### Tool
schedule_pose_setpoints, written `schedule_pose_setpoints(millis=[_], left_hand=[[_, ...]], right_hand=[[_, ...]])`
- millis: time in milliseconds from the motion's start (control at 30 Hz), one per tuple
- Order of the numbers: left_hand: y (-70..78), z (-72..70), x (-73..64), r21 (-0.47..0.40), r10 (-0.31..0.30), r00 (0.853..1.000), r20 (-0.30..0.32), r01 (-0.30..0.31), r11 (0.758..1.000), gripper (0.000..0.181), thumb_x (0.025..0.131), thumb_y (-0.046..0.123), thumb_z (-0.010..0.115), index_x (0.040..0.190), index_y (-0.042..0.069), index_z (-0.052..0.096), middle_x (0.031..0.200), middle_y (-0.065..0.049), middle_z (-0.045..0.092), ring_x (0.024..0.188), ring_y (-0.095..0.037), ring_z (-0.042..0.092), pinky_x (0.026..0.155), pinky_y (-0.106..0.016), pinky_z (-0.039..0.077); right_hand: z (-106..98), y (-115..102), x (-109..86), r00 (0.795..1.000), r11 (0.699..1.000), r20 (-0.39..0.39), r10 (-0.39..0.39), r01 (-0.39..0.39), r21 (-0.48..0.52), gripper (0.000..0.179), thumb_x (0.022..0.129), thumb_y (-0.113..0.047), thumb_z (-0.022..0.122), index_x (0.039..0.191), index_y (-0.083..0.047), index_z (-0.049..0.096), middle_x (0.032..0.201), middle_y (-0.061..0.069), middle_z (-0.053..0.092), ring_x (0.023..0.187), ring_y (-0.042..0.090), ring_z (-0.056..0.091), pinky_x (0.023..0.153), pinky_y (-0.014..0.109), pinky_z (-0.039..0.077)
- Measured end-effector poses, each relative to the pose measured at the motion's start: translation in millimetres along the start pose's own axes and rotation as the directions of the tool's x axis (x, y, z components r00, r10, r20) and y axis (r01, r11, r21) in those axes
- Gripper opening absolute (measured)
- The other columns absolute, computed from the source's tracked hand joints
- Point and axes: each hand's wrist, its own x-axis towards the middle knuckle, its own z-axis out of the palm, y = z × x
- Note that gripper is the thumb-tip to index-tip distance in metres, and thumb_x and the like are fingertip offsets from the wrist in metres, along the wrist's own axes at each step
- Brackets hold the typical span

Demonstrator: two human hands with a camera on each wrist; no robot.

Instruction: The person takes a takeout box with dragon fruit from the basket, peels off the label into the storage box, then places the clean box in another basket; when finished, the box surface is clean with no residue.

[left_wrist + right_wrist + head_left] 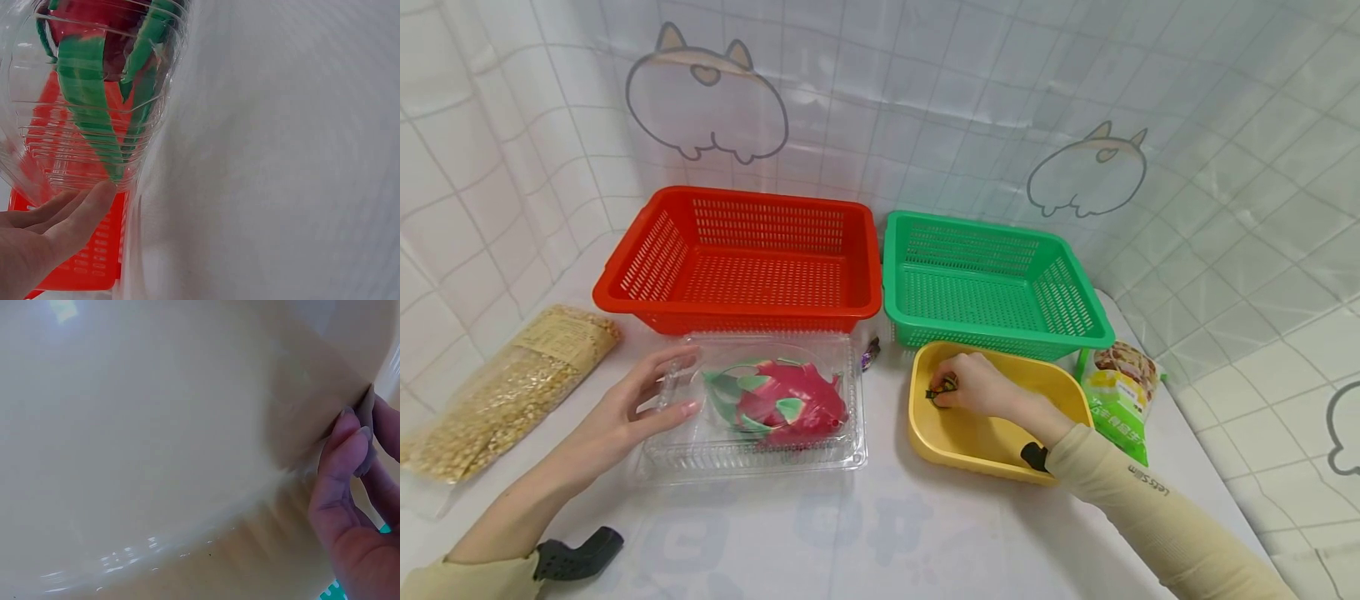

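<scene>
Inside the yellow basin (1000, 433), my right hand (973, 383) pinches a small dark wrapped candy (942, 388) near the left wall. The right wrist view shows the candy's twisted wrapper (365, 425) between fingertips and thumb, low over the basin floor. My left hand (640, 400) lies against the left end of a clear plastic clamshell box (677, 454), fingers extended and thumb over its lid. A pink dragon fruit (801, 400) with green scales lies inside the box. In the left wrist view, the fingertips meet the box's ribbed end below the green scales (87, 94).
Behind the box stands a red basket (760, 317), with a green basket (992, 333) to its right. A small purple wrapped candy (870, 354) lies between box and basin. A bag of pale beans (512, 392) lies far left, a green packet (1120, 400) right of the basin.
</scene>
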Motion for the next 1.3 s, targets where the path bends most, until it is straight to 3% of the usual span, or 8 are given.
schedule_pose_setpoints(millis=[433,567,833,1033,1300], left_hand=[[0.5,-0.6,-0.2,-0.004,-0.016,1.0,0.009,0.016,1.0,0.068,0.096,0.014,0.063,0.155,0.025,0.031,0.151,0.003,0.04,0.131,0.006,0.035,0.091,-0.003,0.029],[0.7,-0.4,-0.5,-0.005,-0.014,1.0,0.007,0.014,1.0,0.067,0.096,0.013,0.063,0.155,0.025,0.031,0.151,0.001,0.04,0.131,0.006,0.035,0.091,-0.003,0.029],[1.9,-0.5,-0.1,-0.005,-0.011,1.0,0.009,0.011,1.0,0.067,0.097,0.014,0.063,0.154,0.024,0.032,0.151,-0.001,0.04,0.132,0.005,0.035,0.091,-0.003,0.029],[3.2,-1.0,0.3,-0.005,-0.003,1.0,0.006,0.003,1.0,0.067,0.096,0.013,0.064,0.154,0.024,0.032,0.15,0.001,0.041,0.131,0.005,0.035,0.092,-0.002,0.029],[3.6,-0.3,-0.1,-0.002,-0.01,1.0,0.008,0.01,1.0,0.067,0.096,0.014,0.063,0.154,0.025,0.032,0.152,-0.003,0.04,0.131,0.007,0.034,0.091,-0.003,0.028]], right_hand=[[-2,-4,0.1,0.998,0.998,0.021,0.056,-0.056,-0.026,0.018,0.08,-0.018,0.084,0.094,-0.011,0.074,0.089,-0.003,0.074,0.085,0.018,0.067,0.08,0.036,0.054],[-4,-1,-0.9,0.997,0.997,0.035,0.066,-0.065,-0.031,0.023,0.081,-0.022,0.084,0.097,-0.01,0.073,0.088,-0.002,0.072,0.08,0.015,0.063,0.076,0.035,0.052],[-7,13,-3.7,0.995,0.996,0.084,0.048,-0.054,0.069,0.027,0.08,-0.019,0.084,0.1,-0.007,0.069,0.068,-0.004,0.056,0.064,0.008,0.047,0.066,0.026,0.04],[-9,20,-5.4,0.992,0.987,0.12,0.05,-0.067,0.143,0.025,0.082,-0.013,0.082,0.101,-0.007,0.068,0.069,-0.003,0.061,0.061,0.008,0.052,0.065,0.026,0.043],[-11,23,-5.9,0.988,0.984,0.14,0.06,-0.082,0.155,0.024,0.083,-0.013,0.08,0.102,-0.006,0.067,0.069,-0.001,0.064,0.06,0.007,0.054,0.065,0.025,0.045]])
